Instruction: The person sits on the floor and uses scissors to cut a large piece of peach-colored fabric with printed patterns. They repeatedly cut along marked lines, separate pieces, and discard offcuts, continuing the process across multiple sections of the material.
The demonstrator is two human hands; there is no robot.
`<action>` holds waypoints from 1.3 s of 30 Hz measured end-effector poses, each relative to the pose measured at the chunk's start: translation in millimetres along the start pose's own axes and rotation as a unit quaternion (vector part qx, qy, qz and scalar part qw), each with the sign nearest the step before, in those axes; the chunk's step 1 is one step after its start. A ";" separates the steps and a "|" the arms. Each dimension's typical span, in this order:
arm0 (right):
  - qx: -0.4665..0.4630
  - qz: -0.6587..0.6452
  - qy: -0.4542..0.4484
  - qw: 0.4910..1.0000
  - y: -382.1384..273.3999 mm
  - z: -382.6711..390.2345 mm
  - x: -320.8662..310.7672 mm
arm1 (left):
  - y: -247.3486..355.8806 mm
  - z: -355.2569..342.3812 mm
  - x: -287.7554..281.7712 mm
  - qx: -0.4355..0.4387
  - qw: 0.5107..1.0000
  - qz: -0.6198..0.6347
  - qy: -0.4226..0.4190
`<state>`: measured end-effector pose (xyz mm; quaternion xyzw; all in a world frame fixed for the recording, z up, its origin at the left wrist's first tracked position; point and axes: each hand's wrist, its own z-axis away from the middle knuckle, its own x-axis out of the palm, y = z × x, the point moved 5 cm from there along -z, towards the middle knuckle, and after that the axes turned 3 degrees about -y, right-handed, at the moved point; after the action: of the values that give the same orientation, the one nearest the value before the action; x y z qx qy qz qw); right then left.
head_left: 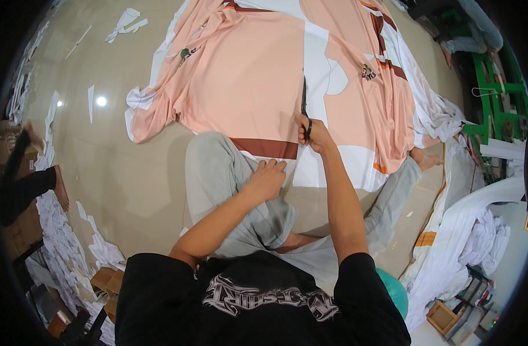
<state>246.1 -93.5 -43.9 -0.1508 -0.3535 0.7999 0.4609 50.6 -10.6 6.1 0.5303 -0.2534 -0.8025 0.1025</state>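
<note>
A pink printed fabric (246,75) with white areas and a brown band lies spread on the tiled floor in front of me. In my right hand (310,132) are black scissors (304,98), their blades lying along the seam between a pink panel and a white strip (315,69). My left hand (267,180) is at the lower edge of the pink panel, fingers curled over its white hem beside my bent knee. Whether the scissor blades are apart is hard to tell.
White scraps (125,26) lie at left, near cardboard boxes (105,282) and another person's bare foot (61,190). At right are a green metal frame (477,92), another seated person (471,29) at the top and heaped white cloth (483,242).
</note>
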 end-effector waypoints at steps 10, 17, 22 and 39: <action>0.019 -0.063 -0.029 0.997 -40.2 -27.0 -1.2 | 0.3 1.0 -1.9 0.000 1.000 0.018 0.008; 0.000 -0.032 -0.021 0.999 -36.6 -41.8 -2.0 | -2.4 0.2 5.3 -0.004 1.000 0.010 0.023; 0.012 -0.100 -0.040 0.994 -73.8 -53.9 -5.2 | -0.7 0.4 2.5 0.000 1.000 0.008 0.030; -0.019 -0.005 -0.018 1.000 -104.5 -101.1 -18.5 | 0.3 0.6 -4.1 -0.001 0.998 0.050 0.036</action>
<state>379.1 -32.0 -43.1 -0.1430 -0.3777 0.7934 0.4554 51.7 -9.0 9.7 0.5453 -0.2752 -0.7771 0.1519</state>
